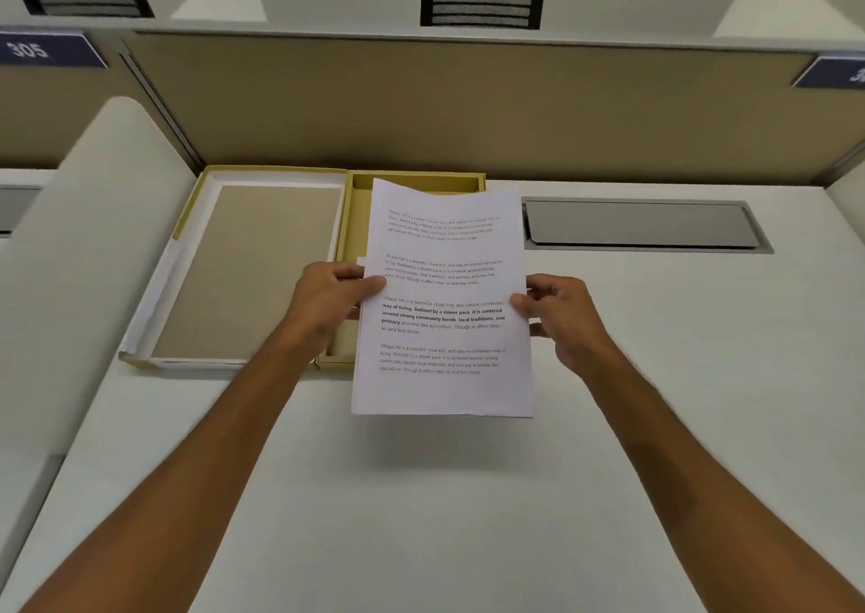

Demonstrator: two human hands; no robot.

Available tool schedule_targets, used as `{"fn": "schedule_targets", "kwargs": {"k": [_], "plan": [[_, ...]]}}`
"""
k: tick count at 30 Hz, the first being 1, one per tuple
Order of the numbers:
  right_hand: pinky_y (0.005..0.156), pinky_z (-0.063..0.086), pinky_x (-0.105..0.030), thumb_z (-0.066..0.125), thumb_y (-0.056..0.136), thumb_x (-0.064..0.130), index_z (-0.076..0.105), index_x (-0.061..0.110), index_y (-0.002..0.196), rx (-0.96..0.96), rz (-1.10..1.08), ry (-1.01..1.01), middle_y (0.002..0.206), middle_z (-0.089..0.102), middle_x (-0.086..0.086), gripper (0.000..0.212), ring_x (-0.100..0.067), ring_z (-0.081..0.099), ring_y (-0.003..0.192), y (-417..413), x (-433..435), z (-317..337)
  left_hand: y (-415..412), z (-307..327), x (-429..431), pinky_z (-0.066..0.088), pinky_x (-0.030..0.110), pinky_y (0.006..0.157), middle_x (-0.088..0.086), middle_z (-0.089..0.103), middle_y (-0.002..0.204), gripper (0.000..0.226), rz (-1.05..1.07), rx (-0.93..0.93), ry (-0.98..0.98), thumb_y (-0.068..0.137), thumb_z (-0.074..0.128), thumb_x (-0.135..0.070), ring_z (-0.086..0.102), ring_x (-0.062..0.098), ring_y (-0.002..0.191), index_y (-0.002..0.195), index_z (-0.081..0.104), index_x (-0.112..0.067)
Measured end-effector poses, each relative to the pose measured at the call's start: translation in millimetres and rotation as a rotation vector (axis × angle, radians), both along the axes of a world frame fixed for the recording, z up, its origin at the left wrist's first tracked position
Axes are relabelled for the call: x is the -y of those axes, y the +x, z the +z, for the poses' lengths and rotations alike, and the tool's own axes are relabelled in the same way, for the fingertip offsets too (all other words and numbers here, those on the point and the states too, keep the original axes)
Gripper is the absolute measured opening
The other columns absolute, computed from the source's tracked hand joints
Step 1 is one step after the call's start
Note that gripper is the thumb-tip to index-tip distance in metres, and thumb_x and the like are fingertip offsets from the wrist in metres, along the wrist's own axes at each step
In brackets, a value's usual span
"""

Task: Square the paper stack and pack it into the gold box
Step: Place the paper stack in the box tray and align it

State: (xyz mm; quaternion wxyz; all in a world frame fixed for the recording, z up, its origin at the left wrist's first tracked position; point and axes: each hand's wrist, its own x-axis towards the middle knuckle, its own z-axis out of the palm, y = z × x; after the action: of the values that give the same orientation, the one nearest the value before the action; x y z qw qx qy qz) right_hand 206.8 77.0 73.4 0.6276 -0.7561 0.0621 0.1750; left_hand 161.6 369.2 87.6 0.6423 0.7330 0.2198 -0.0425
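A white paper stack with printed paragraphs is held upright above the desk, its lower edge just over the surface. My left hand grips its left edge and my right hand grips its right edge, thumbs on the front sheet. Behind the stack lies the gold box, open, with most of its yellow tray hidden by the paper. Its lid lies flat to the left, lined in beige with a white rim.
A white desk stretches toward me. A grey cable hatch is set into it at the right of the box. A beige partition closes the back, and a curved white divider stands at the left.
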Motion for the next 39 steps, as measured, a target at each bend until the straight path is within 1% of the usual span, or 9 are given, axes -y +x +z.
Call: {"fn": "schedule_targets", "kwargs": {"k": [5,11,14,18,21,26,29,32,39], "plan": [[0.068,0.063,-0.039,0.064,0.092,0.000,0.075,0.011,0.103,-0.008,-0.003,-0.099,0.087,0.079,-0.001,0.019,-0.023,0.076,0.082,60,-43,-14,53,-11,-32,0.055,0.019,0.052,0.000,0.078,0.091,0.005,-0.009,-0.077,0.096,0.087,0.074,-0.014,0.076,0.010,0.071,0.086,0.071,-0.017],[0.069,0.063,-0.033,0.065,0.095,0.009,0.071,0.011,0.103,-0.025,0.007,-0.249,0.117,0.074,-0.007,0.009,-0.025,0.073,0.093,109,-85,-44,108,-47,-53,0.060,0.039,0.079,0.007,0.074,0.108,0.018,0.003,-0.184,0.250,0.091,0.070,-0.021,0.073,0.023,0.093,0.103,0.067,-0.008],[0.076,0.064,-0.039,0.065,0.095,0.011,0.072,0.005,0.105,-0.023,0.008,-0.360,0.119,0.073,-0.010,0.013,-0.029,0.072,0.096,124,-95,-57,127,-60,-56,0.058,0.032,0.070,0.009,0.072,0.109,0.022,-0.005,-0.227,0.337,0.091,0.070,-0.023,0.071,0.022,0.090,0.104,0.066,-0.006],[0.074,0.064,-0.037,0.067,0.095,0.013,0.070,0.007,0.100,-0.022,0.008,-0.436,0.113,0.073,-0.009,0.008,-0.028,0.071,0.090,134,-100,-69,141,-73,-56,0.050,0.023,0.058,0.010,0.071,0.110,0.021,-0.041,-0.264,0.432,0.090,0.072,-0.022,0.068,0.020,0.084,0.099,0.065,-0.005],[0.069,0.063,-0.031,0.068,0.094,0.014,0.069,0.009,0.096,-0.021,0.013,-0.478,0.106,0.072,-0.007,0.006,-0.022,0.069,0.080,138,-102,-75,148,-79,-56,0.053,0.028,0.064,0.012,0.071,0.112,0.023,-0.063,-0.296,0.500,0.090,0.072,-0.023,0.067,0.022,0.086,0.100,0.064,-0.004],[0.079,0.063,-0.042,0.068,0.094,0.015,0.074,0.005,0.101,-0.024,0.027,-0.563,0.101,0.072,-0.007,0.014,-0.025,0.068,0.081,141,-106,-82,154,-82,-49,0.054,0.031,0.070,0.016,0.068,0.118,0.027,-0.155,-0.340,0.691,0.093,0.067,-0.022,0.069,0.031,0.098,0.111,0.062,-0.002],[0.066,0.059,-0.031,0.064,0.094,0.017,0.072,0.004,0.097,-0.012,0.033,-0.653,0.098,0.073,-0.008,0.015,-0.025,0.067,0.076,141,-108,-82,155,-80,-44,0.054,0.033,0.072,0.018,0.066,0.120,0.032,-0.214,-0.338,0.784,0.094,0.065,-0.020,0.068,0.033,0.101,0.118,0.060,0.000],[0.052,0.044,-0.023,0.060,0.095,0.019,0.060,0.008,0.083,-0.050,0.051,-0.680,0.089,0.068,-0.007,0.017,-0.019,0.060,0.066,142,-111,-80,156,-77,-41,0.056,0.034,0.075,0.017,0.065,0.121,0.038,-0.246,-0.362,0.802,0.092,0.068,-0.021,0.068,0.033,0.100,0.123,0.057,-0.001],[0.050,0.040,-0.023,0.061,0.091,0.025,0.047,0.017,0.068,-0.111,-0.017,-0.560,0.071,0.056,0.002,0.029,-0.015,0.056,0.062,138,-119,-76,154,-78,-31,0.052,0.032,0.070,0.016,0.066,0.120,0.043,-0.319,-0.380,0.739,0.092,0.066,-0.032,0.063,0.027,0.090,0.122,0.058,-0.002]]}}
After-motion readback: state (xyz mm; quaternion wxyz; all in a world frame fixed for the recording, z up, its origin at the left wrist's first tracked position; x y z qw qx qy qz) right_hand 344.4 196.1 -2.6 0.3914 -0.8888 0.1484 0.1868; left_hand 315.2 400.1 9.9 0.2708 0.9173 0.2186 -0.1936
